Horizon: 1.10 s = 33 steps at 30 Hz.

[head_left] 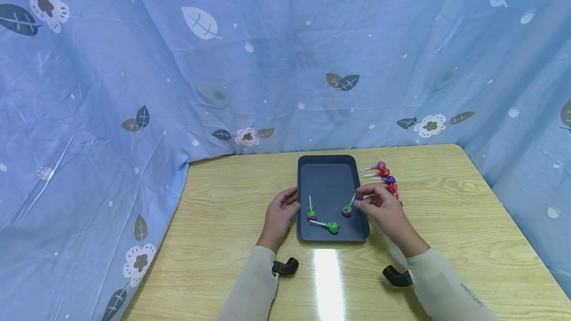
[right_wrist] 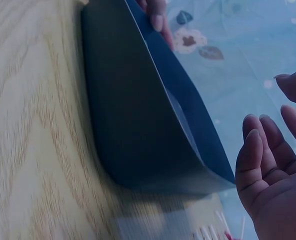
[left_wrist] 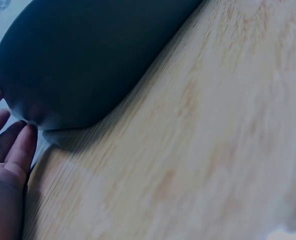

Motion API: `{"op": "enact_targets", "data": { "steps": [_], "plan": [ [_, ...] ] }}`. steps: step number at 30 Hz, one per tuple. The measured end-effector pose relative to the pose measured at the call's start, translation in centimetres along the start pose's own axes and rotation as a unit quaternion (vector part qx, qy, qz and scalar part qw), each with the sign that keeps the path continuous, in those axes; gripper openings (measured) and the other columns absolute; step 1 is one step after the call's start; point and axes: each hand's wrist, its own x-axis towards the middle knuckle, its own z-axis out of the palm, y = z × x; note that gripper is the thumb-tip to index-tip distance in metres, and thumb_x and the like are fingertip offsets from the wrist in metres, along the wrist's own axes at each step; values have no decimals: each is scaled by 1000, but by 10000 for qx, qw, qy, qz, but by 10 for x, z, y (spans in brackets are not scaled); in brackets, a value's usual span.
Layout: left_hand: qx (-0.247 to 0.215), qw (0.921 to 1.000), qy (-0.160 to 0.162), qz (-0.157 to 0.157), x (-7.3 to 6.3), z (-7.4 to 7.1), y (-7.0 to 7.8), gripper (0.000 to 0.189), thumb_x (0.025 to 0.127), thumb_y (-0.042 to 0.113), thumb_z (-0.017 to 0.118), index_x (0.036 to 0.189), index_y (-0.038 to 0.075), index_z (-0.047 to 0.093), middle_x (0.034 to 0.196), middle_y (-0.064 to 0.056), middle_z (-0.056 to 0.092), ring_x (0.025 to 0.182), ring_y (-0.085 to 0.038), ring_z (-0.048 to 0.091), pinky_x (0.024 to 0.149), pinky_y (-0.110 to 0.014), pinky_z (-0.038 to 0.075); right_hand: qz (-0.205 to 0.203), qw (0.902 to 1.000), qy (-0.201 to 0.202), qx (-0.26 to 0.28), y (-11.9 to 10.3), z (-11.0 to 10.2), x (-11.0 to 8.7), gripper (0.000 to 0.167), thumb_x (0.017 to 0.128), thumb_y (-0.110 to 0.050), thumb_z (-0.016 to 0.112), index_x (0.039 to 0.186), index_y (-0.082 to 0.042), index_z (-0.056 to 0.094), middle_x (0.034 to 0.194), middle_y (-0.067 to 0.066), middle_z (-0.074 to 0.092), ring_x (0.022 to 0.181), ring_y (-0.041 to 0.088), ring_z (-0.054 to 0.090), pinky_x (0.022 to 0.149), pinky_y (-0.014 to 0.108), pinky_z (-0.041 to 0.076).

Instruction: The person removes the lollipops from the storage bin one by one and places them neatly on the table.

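A dark grey rectangular tray (head_left: 330, 159) lies on the wooden table. My left hand (head_left: 279, 216) holds its left wall, thumb at the rim and fingers against the outside, as the left wrist view shows with the fingers (left_wrist: 23, 150). Three green-wrapped lollipops lie in the tray: one at the left (head_left: 312, 213), one at the front (head_left: 332, 227), one at the right (head_left: 347, 210). Over the right rim is my right hand (head_left: 384, 209), fingertips near the right lollipop's stick. In the right wrist view the right hand (right_wrist: 280, 185) has thumb and fingers apart, nothing between them.
Several lollipops in pink, red and purple wrappers (head_left: 389, 180) lie in a column right of the tray, partly hidden by my right hand. A blue patterned curtain (head_left: 276, 63) hangs behind the wooden table (head_left: 232, 202). Black camera mounts (head_left: 397, 276) sit on both wrists.
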Motion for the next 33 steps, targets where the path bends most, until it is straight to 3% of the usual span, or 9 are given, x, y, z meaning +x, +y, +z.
{"op": "enact_targets", "data": {
  "steps": [12, 22, 33],
  "plan": [
    [-23, 10000, -33, 3, 0, -1, -2, 47, 104, -3, 66, 151, 1, 61, 149, -15, 63, 137, -30, 60, 109, -30, 52, -30, 9992, -313, 238, -5, 27, 6, 33, 103, -2, 74, 131, 7, 60, 128, 25, 61, 97, 25, 65, 81, 27, 59],
    [-72, 10000, -55, 41, 0, -1, -2, 48, 104, -4, 66, 152, -1, 59, 150, -16, 62, 138, -31, 60, 109, -31, 52, 4, 9992, -386, 78, -4, 48, 8, 33, 102, -5, 76, 129, 7, 62, 127, 21, 64, 99, 29, 66, 84, 27, 57],
    [38, 10000, -60, 38, 1, -1, -4, 48, 104, -2, 66, 152, 1, 60, 150, -13, 63, 137, -29, 60, 109, -31, 52, -53, 9978, -661, 58, -6, 74, 15, 32, 102, -8, 77, 129, 5, 64, 123, 19, 63, 92, 26, 65, 68, 28, 56]
  ]
}}
